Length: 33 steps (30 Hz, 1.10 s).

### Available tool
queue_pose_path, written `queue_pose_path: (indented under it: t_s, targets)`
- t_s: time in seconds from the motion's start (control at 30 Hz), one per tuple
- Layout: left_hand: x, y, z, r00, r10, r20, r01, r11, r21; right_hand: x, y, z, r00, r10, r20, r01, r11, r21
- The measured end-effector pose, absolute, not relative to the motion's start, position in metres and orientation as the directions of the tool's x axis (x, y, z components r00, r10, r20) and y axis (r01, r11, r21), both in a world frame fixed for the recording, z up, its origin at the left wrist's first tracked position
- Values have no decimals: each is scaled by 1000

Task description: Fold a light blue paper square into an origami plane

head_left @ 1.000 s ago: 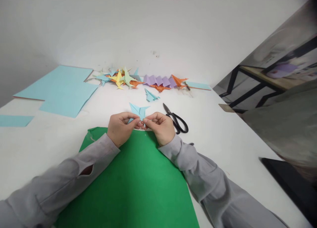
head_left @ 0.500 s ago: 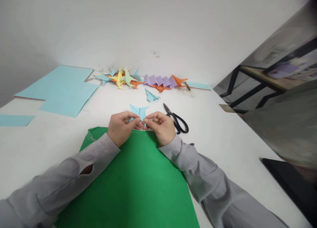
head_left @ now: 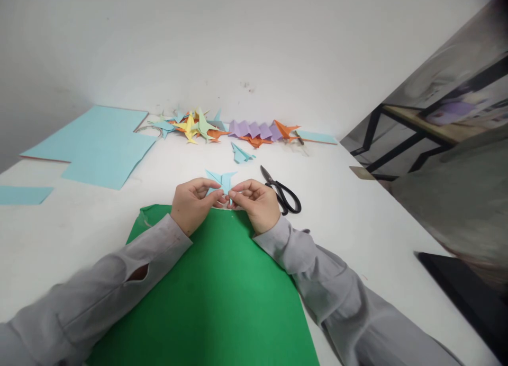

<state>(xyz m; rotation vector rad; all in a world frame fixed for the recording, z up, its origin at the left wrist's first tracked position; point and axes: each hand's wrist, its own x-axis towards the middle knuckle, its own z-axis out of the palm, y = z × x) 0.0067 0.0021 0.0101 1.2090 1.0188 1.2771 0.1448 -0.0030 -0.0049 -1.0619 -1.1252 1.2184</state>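
Between my two hands is a light blue folded paper figure [head_left: 225, 181], its pointed tips spreading up and away from me. My left hand [head_left: 193, 203] pinches its left side between thumb and fingers. From the other side, my right hand [head_left: 257, 203] pinches the lower right part, so the fingertips nearly meet and cover the figure's lower end. Both hands are over the far edge of a green sheet [head_left: 210, 281]. Just right of my right hand lies a pair of black-handled scissors [head_left: 281, 191], its tip pointing away.
Another blue folded piece [head_left: 242, 153] lies beyond the hands. Along the wall sit a pile of colourful paper figures [head_left: 194, 126] and a pleated purple paper strip [head_left: 254, 130]. Large blue sheets [head_left: 103, 143] and a blue strip [head_left: 26, 195] are at left. A dark flat object [head_left: 456, 286] is at right.
The hands stay nearly in place, still pinching the blue paper figure. A little more of its middle shows between the fingers. The whole view has shifted slightly.
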Motion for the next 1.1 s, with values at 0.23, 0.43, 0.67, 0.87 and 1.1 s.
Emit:
queue_pose_path:
  t_s: [0.23, 0.43, 0.67, 0.87, 1.1]
  targets:
    - [7, 3, 8, 65, 992, 105, -119, -97, 988, 145, -4, -5, 2, 995, 102, -130, 102, -986]
    - [6, 4, 6, 91, 991, 99, -134, -87, 987, 144, -4, -6, 23, 994, 105, -106, 107, -989]
    - [6, 3, 7, 76, 993, 90, -153, -78, 985, 143, -5, -4, 31, 996, 86, -139, 89, -986]
    - [7, 3, 5, 66, 990, 126, -138, -116, 984, 144, -4, -4, -89, 996, 21, -151, 8, -989]
    - [8, 2, 6, 77, 984, 161, -119, -151, 981, 144, -4, -4, -113, 992, 51, -116, 38, -993]
